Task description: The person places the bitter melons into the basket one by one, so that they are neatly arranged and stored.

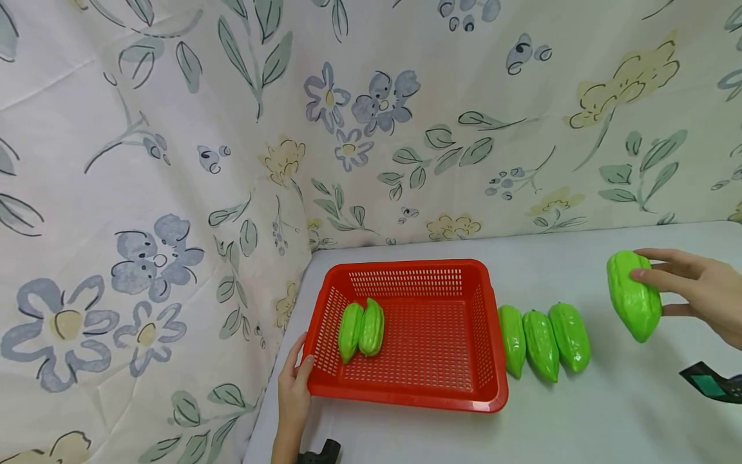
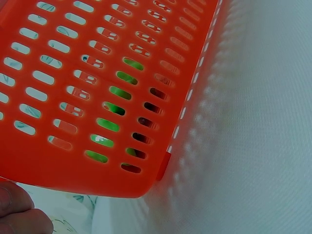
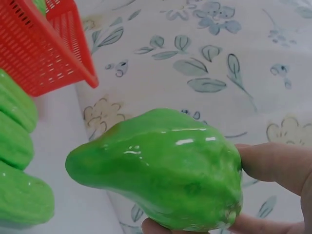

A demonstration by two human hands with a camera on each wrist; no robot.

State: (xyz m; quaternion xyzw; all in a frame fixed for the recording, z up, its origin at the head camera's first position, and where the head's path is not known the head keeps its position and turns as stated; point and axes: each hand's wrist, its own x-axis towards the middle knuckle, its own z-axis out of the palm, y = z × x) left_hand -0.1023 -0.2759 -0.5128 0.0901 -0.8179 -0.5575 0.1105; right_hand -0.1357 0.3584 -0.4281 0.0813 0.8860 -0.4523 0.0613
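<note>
My right hand (image 1: 695, 283) holds a glossy green papaya (image 1: 634, 299) above the table at the right, thumb on its near side. In the right wrist view this papaya (image 3: 165, 170) lies sideways, its narrow end pointing left. My left hand (image 1: 294, 393) grips the left rim of a red plastic basket (image 1: 406, 401), with the thumb over the edge. Two green papayas (image 1: 350, 332) lie side by side in the basket's left part. Through slots in the basket wall (image 2: 24, 156), green shows in the left wrist view.
Three more papayas (image 1: 542, 345) lie in a row on the white table (image 1: 440, 441), just right of the basket. A flower-printed cloth (image 1: 394, 193) hangs behind the table and along its left side. Dark straps (image 1: 710, 383) show near both wrists.
</note>
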